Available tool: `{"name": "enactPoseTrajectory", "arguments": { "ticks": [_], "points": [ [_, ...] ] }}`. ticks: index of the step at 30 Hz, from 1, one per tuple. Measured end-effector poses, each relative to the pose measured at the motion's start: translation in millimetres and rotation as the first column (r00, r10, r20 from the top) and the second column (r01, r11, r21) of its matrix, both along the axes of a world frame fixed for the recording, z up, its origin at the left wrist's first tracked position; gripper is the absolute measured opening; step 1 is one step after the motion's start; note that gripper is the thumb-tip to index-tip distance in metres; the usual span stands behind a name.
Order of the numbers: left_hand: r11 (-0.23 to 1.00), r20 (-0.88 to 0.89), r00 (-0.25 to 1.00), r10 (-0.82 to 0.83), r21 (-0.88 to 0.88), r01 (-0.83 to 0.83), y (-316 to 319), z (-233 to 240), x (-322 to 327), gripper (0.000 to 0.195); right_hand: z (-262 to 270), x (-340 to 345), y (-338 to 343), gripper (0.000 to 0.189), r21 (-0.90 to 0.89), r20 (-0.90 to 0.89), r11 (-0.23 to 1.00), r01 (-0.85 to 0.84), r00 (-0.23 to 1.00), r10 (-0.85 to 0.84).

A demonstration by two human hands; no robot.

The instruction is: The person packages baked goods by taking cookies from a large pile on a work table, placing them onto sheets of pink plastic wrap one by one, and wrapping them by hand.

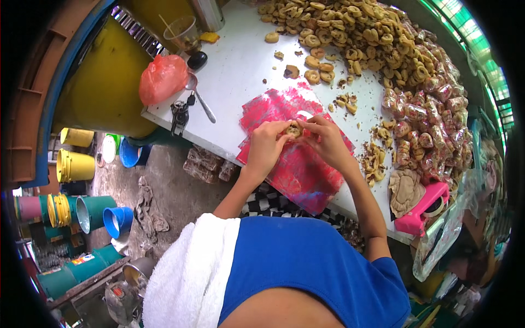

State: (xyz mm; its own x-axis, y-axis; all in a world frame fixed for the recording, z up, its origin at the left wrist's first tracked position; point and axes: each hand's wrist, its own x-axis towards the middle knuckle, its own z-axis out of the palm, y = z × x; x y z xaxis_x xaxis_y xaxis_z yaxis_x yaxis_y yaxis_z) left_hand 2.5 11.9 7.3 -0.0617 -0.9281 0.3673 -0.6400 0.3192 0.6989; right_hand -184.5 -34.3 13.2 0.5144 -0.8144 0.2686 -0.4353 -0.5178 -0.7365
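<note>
Between the fingertips of both my hands is a ring-shaped biscuit, pale with a dark filling. My left hand grips its left side, and my right hand has its right side. Under them lies a stack of red and pink printed plastic wrapper sheets on the white table. A small white piece shows just beyond my right fingers; what it is I cannot tell. Toward the far right rises a large heap of loose ring biscuits, with wrapped biscuit rolls piled along its right side.
Broken biscuits and crumbs lie right of the wrappers. A pink tape dispenser and folded cloth sit at the right edge. Leftward are a spoon, keys, a red plastic bag and a plastic cup. Buckets stand on the floor.
</note>
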Motion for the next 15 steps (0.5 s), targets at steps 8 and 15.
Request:
{"name": "enactPoseTrajectory", "arguments": {
  "ticks": [8,15],
  "points": [
    [0.977,-0.212,0.971,0.111,0.201,-0.068,7.5,3.8,7.4,0.062,9.4,-25.9,-137.5,0.037,-0.319,-0.013,0.897,0.307,0.945,-0.328],
    [0.989,-0.139,0.98,0.14,-0.033,-0.146,32.5,-22.2,26.6,0.034,9.9,-49.3,-162.9,0.032,0.026,-0.4,0.983,0.181,0.903,-0.156]
  ]
}}
